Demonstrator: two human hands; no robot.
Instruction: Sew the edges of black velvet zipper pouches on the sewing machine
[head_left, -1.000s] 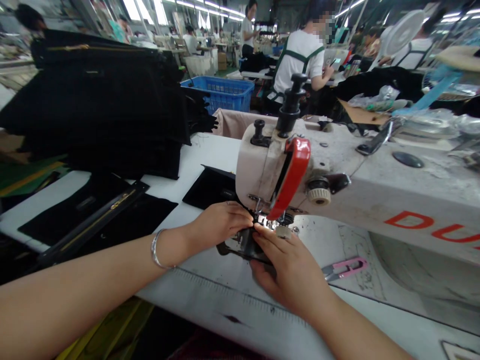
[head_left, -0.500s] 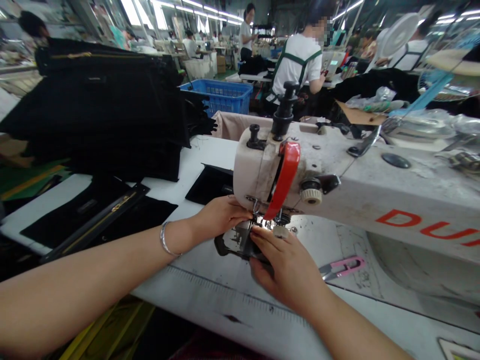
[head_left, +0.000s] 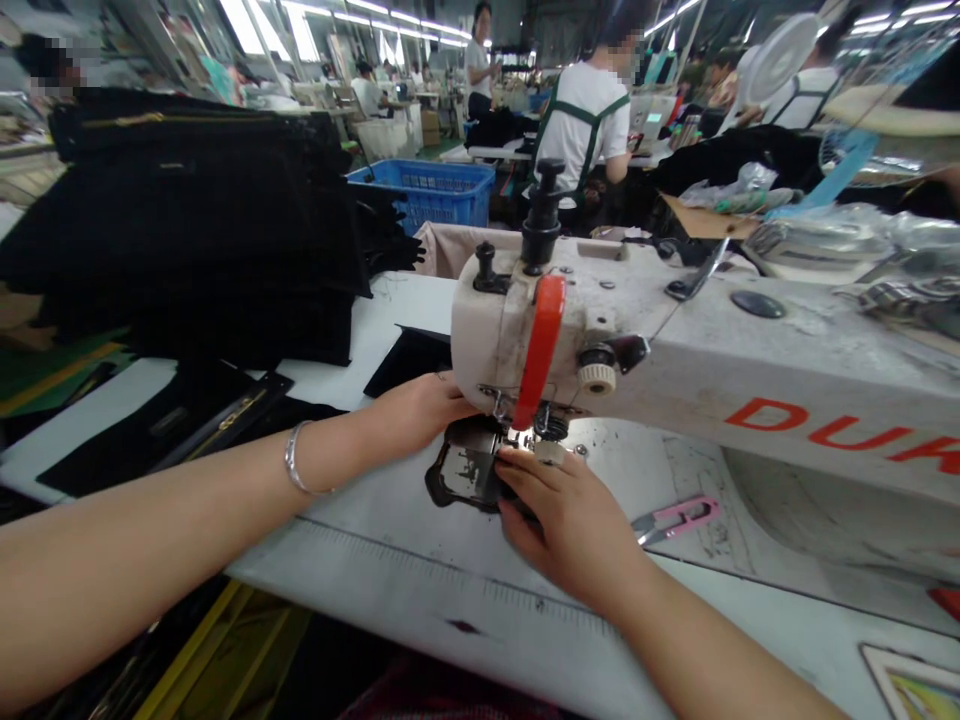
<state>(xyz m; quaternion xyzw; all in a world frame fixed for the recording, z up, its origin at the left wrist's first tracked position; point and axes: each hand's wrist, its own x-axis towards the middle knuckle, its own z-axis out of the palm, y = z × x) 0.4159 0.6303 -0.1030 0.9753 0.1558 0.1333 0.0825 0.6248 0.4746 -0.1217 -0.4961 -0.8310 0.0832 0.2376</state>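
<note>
At the white sewing machine [head_left: 660,330], both my hands are close to the needle area. My left hand [head_left: 416,412], with a silver bangle on the wrist, reaches in from the left; its fingers are bent together and their tips disappear behind the machine head. What they hold, if anything, is hidden. My right hand [head_left: 574,515] rests in front of the presser foot [head_left: 517,438], fingers forward and thumb tucked lower, around a small black piece [head_left: 517,492] mostly covered by the hand. A worn metal plate with a dark edge [head_left: 466,470] lies left of those fingertips.
Pink-handled thread snips [head_left: 686,515] lie right of my right hand. A black fabric piece [head_left: 409,360] lies behind my left hand. Zippered black panels [head_left: 225,425] and a tall black stack [head_left: 202,220] stand left. Behind are a blue crate [head_left: 427,195] and a co-worker [head_left: 585,125].
My left hand has moved slightly left, away from the needle area, uncovering more of the metal plate. My right hand stays near the presser foot. The whole view has shifted a little.
</note>
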